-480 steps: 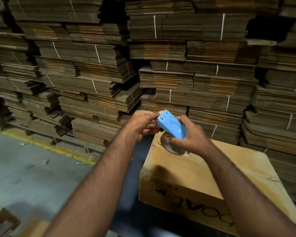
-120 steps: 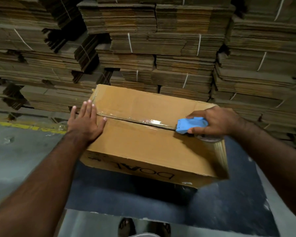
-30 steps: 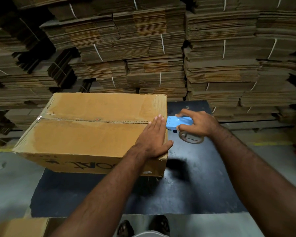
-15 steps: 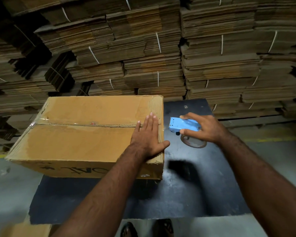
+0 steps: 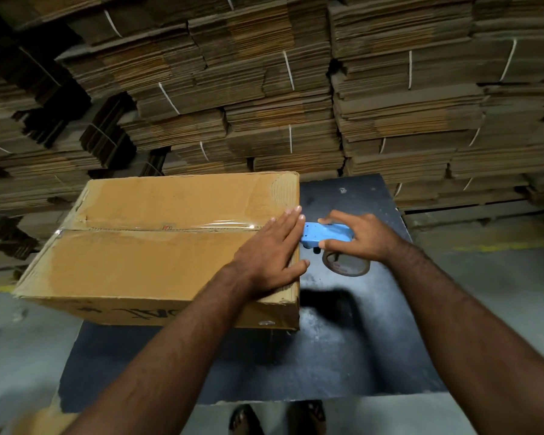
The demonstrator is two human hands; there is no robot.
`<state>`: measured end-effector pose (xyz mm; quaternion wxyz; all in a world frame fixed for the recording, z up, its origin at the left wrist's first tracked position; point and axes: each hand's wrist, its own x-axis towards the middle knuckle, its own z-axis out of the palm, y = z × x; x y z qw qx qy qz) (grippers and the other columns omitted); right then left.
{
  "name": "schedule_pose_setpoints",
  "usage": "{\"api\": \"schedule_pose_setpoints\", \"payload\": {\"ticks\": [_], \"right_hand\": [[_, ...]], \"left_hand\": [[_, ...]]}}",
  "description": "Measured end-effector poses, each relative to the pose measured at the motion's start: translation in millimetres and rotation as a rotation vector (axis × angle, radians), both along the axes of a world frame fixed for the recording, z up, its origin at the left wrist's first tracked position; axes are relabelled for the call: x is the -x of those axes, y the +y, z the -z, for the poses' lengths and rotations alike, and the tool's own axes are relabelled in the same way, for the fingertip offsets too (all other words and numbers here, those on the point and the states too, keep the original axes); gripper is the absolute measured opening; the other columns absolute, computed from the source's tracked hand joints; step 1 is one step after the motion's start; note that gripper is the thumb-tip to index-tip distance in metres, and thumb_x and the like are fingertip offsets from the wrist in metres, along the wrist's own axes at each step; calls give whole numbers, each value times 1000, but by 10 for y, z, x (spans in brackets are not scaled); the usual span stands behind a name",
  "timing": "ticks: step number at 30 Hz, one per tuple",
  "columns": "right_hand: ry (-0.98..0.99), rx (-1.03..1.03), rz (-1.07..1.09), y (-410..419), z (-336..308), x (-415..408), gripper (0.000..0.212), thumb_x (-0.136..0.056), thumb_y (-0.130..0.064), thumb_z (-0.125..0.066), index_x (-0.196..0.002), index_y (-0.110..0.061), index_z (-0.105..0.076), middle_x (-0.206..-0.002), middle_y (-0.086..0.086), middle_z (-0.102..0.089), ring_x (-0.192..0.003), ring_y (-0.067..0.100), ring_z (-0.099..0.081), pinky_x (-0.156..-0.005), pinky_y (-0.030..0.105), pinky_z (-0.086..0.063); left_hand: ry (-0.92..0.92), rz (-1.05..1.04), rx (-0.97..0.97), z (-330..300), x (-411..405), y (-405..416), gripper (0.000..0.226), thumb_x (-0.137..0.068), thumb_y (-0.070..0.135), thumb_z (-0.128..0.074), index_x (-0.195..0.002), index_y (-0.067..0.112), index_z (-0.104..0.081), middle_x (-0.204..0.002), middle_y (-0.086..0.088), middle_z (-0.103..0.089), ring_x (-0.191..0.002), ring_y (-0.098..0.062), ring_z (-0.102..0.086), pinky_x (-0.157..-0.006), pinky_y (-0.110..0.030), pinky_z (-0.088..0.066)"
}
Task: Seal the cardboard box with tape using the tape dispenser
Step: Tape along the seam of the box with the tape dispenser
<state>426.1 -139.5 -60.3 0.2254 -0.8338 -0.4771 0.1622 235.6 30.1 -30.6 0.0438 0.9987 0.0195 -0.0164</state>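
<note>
A brown cardboard box [image 5: 145, 265] lies on a dark board, its flaps closed. Clear tape [image 5: 157, 229] runs along its top seam from the left edge to the right end. My left hand [image 5: 270, 249] lies flat with fingers spread on the box's right end, over the tape. Just past that edge my right hand [image 5: 358, 240] grips the blue tape dispenser [image 5: 322, 235], its nose close to my left fingertips. The tape roll [image 5: 346, 265] hangs below the dispenser, above the board.
The dark board [image 5: 343, 340] rests on a grey concrete floor [image 5: 500, 287]. Tall stacks of bundled flat cardboard [image 5: 264, 105] wall off the back. My sandalled feet [image 5: 277, 419] show at the bottom edge. A piece of cardboard [image 5: 35, 423] lies at the bottom left.
The dispenser, a gap away from the box edge half a second ago, has come back against my left fingertips. My left hand stays pressed on the box's right end.
</note>
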Motion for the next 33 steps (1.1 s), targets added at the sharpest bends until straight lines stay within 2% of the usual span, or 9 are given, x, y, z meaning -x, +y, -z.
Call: {"api": "schedule_pose_setpoints", "payload": {"ticks": [4,7,11,16,22,26,29,31,33], "right_hand": [[77,3,14,29,11,-14,53,-75,-81,-54,-113,-44,-54,-96,-8,-66,-83,12,-63,-75,35,-55],[74,210,10,33,161,56,50,-80,-75,-57,-116,-40,-56,-101,-3,-66,-89,18,-61,-78,35,-51],[-31,207,269,-13,528,301,58,-79,-76,-54,-123,-38,-50,-110,2,-67,-94,24,-61,-76,34,-47],[-145,350,456,14,755,584,64,-88,-52,-53,-143,-28,-32,-122,12,-54,-107,32,-56,-79,38,-42],[-173,493,460,81,1131,886,81,-88,-34,-68,-153,-32,-19,-132,15,-51,-114,32,-54,-89,42,-53],[-9,389,498,72,1147,1055,68,-95,-28,-58,-151,-33,-19,-132,14,-52,-111,32,-58,-84,44,-56],[-55,397,516,122,899,1061,59,-90,-24,-60,-143,-24,-35,-130,9,-57,-111,28,-60,-85,36,-52],[14,111,598,187,634,1086,39,-95,-28,-54,-132,-17,-52,-128,7,-60,-112,27,-59,-86,31,-45],[351,-345,671,279,329,1190,42,-98,-42,-48,-133,-21,-59,-131,-1,-61,-120,17,-57,-96,26,-41]], "left_hand": [[11,86,-200,-53,-72,47,81,-97,59,-21,-156,5,-16,-165,-16,-8,-153,-23,-5,-124,-44,0],[34,108,-248,-52,-110,15,82,-95,60,-19,-154,4,-25,-164,-19,-14,-153,-26,-9,-123,-47,-5],[45,184,-353,-99,-202,73,82,-93,64,-19,-144,4,-44,-159,-23,-27,-151,-31,-16,-122,-50,-8],[79,296,-391,-74,-333,125,78,-90,64,-23,-126,5,-61,-151,-24,-42,-149,-33,-23,-122,-50,-12],[131,283,-370,-22,-408,128,86,-86,64,-18,-132,3,-57,-144,-20,-50,-147,-32,-24,-122,-46,-12],[21,95,-179,-17,-147,32,81,-96,60,-21,-158,10,-7,-166,-10,5,-153,-20,8,-124,-40,2],[-19,-139,28,22,120,-143,76,-100,57,-15,-158,11,3,-165,-6,14,-152,-16,13,-123,-38,8],[-3,-203,66,33,264,-198,72,-100,52,-12,-158,10,-1,-166,-6,10,-152,-16,10,-123,-39,10],[-14,-221,28,36,347,-193,70,-100,48,-11,-158,10,-6,-167,-6,5,-153,-16,5,-123,-41,9]]}}
